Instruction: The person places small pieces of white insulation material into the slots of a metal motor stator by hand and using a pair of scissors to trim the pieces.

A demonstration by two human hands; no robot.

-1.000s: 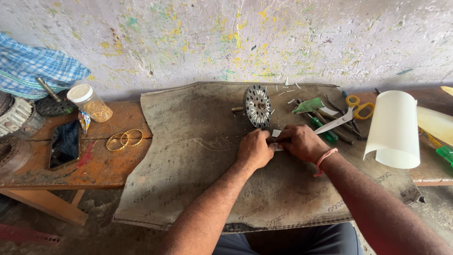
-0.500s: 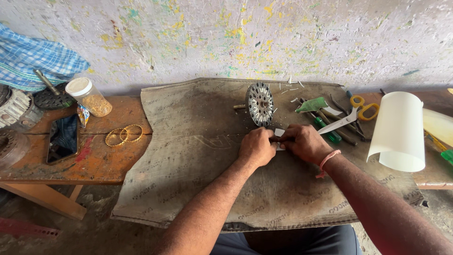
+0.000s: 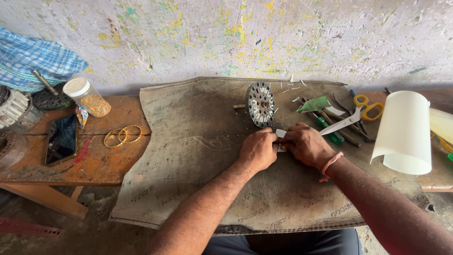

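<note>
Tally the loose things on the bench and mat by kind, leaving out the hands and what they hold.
Slotted metal disc: 1
Scissors: 1
Gold bangles: 2
Jar with white lid: 1
Phone: 1
White rolled sheet: 1
Green-handled screwdriver: 1
Total: 8
The dark tools under the scissors overlap too much to count.

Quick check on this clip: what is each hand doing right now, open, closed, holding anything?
Left hand: closed, pinching the small white paper strip.
Right hand: closed, gripping the same strip from the other side.
</note>
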